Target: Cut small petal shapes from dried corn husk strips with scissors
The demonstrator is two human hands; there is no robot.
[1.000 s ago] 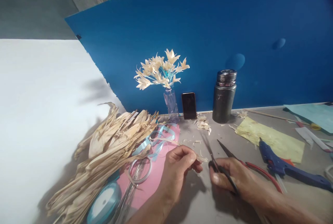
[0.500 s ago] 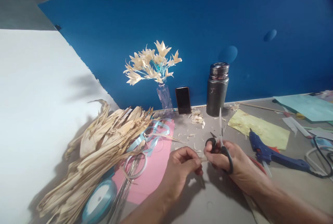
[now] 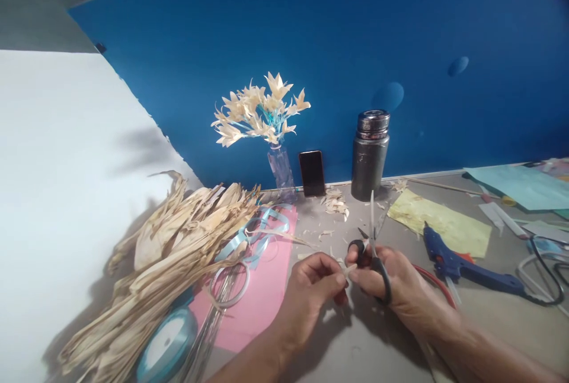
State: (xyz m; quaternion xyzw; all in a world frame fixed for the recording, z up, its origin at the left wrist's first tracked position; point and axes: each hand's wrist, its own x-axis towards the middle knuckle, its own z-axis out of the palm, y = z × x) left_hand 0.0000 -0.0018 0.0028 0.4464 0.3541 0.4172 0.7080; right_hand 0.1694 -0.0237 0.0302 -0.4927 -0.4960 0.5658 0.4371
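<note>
Between its thumb and fingers, my left hand pinches a small pale piece of dried corn husk. The scissors, black-handled with their blades pointing up and apart, are held in my right hand. The right thumb and fingertips also meet the husk piece close to the left fingertips. Much of the piece is hidden by my fingers. Small husk scraps lie on the table beyond my hands.
Left are a pile of dried husks, a blue ribbon roll, wires and pink paper. Behind stand husk flowers in a bottle, a phone and a flask. Right lies a blue glue gun on yellow paper.
My hands have come slightly closer together, and the right fingertips now meet the husk piece beside the left ones. The scissors remain in my right hand. The view has shifted slightly.
</note>
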